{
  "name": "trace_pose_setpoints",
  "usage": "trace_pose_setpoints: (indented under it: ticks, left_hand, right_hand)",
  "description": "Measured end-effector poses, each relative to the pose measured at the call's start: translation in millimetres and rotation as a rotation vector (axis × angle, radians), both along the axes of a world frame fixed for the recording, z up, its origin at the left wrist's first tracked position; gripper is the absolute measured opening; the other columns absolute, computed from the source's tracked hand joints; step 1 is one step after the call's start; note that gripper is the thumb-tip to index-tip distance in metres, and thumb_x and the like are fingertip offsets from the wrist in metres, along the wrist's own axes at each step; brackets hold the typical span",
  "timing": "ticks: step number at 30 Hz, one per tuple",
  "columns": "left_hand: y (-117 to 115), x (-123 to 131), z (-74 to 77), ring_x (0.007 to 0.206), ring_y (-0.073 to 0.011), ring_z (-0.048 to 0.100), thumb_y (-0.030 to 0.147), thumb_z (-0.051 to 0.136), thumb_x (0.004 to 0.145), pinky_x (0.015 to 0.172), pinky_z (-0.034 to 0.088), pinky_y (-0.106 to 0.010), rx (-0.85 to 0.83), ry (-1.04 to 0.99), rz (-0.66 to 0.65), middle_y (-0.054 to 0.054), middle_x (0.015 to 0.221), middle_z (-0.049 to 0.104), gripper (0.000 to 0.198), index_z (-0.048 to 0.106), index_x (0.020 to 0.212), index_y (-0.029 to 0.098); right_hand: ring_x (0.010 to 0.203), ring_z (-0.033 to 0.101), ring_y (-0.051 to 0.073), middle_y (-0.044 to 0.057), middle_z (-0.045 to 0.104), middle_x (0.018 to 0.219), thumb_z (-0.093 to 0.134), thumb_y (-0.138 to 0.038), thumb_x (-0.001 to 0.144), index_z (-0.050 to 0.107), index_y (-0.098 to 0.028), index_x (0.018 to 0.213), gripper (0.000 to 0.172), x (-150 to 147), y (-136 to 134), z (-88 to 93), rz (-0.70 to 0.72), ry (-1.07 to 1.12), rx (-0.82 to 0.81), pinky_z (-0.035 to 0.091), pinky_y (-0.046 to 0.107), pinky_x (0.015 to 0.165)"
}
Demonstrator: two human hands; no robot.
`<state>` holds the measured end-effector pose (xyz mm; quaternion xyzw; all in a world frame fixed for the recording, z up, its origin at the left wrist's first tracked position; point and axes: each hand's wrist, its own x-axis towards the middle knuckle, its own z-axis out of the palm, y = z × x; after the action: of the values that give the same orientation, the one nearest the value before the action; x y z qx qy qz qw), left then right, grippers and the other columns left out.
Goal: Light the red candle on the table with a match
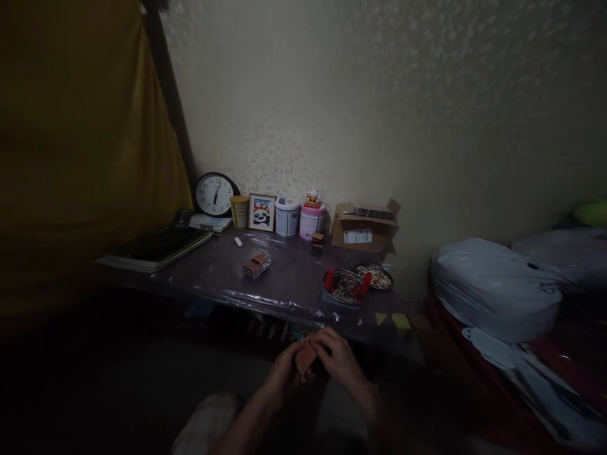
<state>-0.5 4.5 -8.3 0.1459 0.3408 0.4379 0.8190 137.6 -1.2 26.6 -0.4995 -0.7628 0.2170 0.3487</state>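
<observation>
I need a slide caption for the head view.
Left hand and right hand hold a flat brown piece before a table with a clock, panda picture and cardboard box.

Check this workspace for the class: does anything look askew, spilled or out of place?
Two mildly odd things: the round clock stands propped at the back left of the table, though it looks made for hanging, and the cardboard box has a flap jutting up untidily. I see no spill, though the light is dim.
</observation>
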Motion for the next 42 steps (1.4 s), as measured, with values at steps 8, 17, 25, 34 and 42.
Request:
trace_pose_setpoints:
  ticks: [8,17,25,34,42]
  left_hand:
    - [-1.5,-0.7,2.5,0.035,-0.0072,0.048,0.026,0.049,0.075,0.034,0.031,-0.018,0.060,0.067,-0.031,-0.001,0.056,0.063,0.027,0.063,0.094,0.012]
    - [0.5,-2.2,-3.4,0.032,-0.0070,0.044,0.029,0.049,0.073,0.033,0.028,-0.018,0.082,0.175,-0.008,0.001,0.052,0.061,0.031,0.062,0.096,0.012]
    - [-0.7,0.2,-8.1,0.034,-0.0081,0.046,0.030,0.052,0.071,0.035,0.027,-0.019,0.119,0.239,-0.033,0.001,0.049,0.061,0.033,0.064,0.095,0.012]
    - [-2.0,-1.1,-4.8,0.035,-0.0083,0.047,0.032,0.053,0.072,0.035,0.028,-0.019,0.128,0.262,-0.033,0.000,0.055,0.064,0.035,0.062,0.101,0.014]
    - [1.3,0.2,-9.5,0.034,-0.0087,0.047,0.027,0.052,0.071,0.035,0.029,-0.020,0.189,0.296,-0.048,0.000,0.058,0.066,0.033,0.063,0.099,0.013]
  right_hand:
    - [0.079,0.059,0.013,0.000,0.060,0.087,0.046,-0.018,0.085,0.064,-0.023,0.084,0.018,2.1,-2.7,0.8,0.017,-0.151,0.007,0.045,0.023,0.073]
    - [0.080,0.059,0.014,-0.001,0.060,0.087,0.048,-0.017,0.082,0.060,-0.023,0.084,0.013,4.0,-9.4,11.8,0.030,-0.259,-0.006,0.043,0.022,0.071]
    - [0.075,0.057,0.013,-0.001,0.057,0.081,0.045,-0.019,0.086,0.055,-0.022,0.078,0.014,5.1,-10.6,6.5,0.026,-0.329,0.030,0.043,0.022,0.068]
    - [0.076,0.058,0.014,-0.001,0.056,0.082,0.048,-0.021,0.084,0.054,-0.023,0.079,0.008,3.4,-10.7,8.5,0.023,-0.306,0.032,0.043,0.023,0.069]
    - [0.072,0.056,0.012,-0.002,0.056,0.079,0.049,-0.022,0.083,0.055,-0.022,0.077,0.009,4.6,-7.2,1.4,0.014,-0.341,-0.008,0.041,0.021,0.065]
